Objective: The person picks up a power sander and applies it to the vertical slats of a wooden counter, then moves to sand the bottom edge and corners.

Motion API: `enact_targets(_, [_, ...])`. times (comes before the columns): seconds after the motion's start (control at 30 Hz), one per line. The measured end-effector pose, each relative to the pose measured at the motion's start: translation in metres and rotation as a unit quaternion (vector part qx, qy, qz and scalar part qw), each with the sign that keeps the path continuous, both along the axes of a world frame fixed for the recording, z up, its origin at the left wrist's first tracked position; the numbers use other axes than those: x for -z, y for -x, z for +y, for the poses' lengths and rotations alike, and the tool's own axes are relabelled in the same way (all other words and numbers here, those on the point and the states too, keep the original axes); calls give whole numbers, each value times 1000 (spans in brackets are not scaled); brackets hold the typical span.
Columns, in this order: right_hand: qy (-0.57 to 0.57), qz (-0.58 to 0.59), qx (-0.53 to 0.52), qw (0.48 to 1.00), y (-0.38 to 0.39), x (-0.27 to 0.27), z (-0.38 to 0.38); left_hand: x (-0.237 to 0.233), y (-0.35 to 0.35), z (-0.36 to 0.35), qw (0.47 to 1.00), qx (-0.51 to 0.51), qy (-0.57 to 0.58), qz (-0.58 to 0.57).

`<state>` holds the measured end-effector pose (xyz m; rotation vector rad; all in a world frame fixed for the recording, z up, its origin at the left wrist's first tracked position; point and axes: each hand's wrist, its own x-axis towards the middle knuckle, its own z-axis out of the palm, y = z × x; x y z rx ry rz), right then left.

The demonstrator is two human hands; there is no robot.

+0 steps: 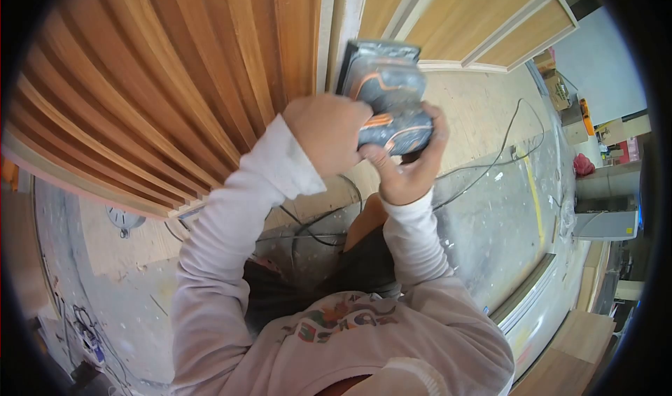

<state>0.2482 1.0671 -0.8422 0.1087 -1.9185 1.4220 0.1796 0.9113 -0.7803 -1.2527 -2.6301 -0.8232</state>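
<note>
A dusty dark-grey electric sander [392,88] with orange trim is held up in front of me between both hands. My left hand [325,133] is closed on its left side, the fingertips partly hidden behind the body. Around its rounded rear end wraps my right hand [414,161], thumb on the near side. The sander's flat pad faces left, right beside the pale edge strip [343,18] of a wooden frame. Left of that strip stands a panel of reddish-brown vertical slats [189,60], close to my left hand.
A light wooden panel [483,18] with pale trim stands at the back right. A dark cable [504,144] loops over the dusty floor [483,221], and more cord [315,231] lies near my legs. Boards [574,343] and a grey box [605,224] are at the right.
</note>
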Motion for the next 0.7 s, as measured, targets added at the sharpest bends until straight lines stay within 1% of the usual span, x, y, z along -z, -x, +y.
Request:
enact_targets(0.1, [23, 2, -10, 1000, -1, 17, 2, 13, -8, 1, 999, -12, 28, -15])
enact_targets(0.17, [40, 7, -18, 999, 1, 17, 2, 5, -11, 0, 999, -16, 28, 14])
enact_targets(0.2, [15, 22, -19, 999, 3, 12, 1, 0, -13, -2, 999, -24, 13, 19])
enact_targets(0.27, [-16, 43, -15, 999, 10, -10, 0, -14, -4, -6, 998, -21, -9, 56])
enact_targets(0.33, [-43, 54, -13, 998, 15, -31, -4, -25, 1, -13, 998, 13, -51, 35])
enact_targets(0.37, [-56, 54, -15, 997, 17, -41, -4, -34, 4, -12, 997, 22, -53, 45])
enact_targets(0.43, [-85, 53, -20, 995, 24, -59, 1, -57, 6, -12, 996, 6, -71, 54])
enact_targets(0.57, [-88, 47, -41, 994, 35, -101, 7, -89, 10, -2, 991, -1, -104, 85])
enact_targets(0.6, [-1, 77, -68, 995, 37, -108, 3, -92, 11, 2, 988, -22, -112, 106])
enact_targets(0.63, [88, 104, -98, 986, 37, -112, -3, -91, 9, 4, 984, -45, -119, 125])
enact_targets(0.67, [163, 144, -102, 971, 37, -112, -11, -86, 4, 9, 984, -51, -118, 126])
enact_targets(0.7, [166, 139, -109, 970, 31, -108, -14, -76, -3, 17, 974, -57, -166, 144])
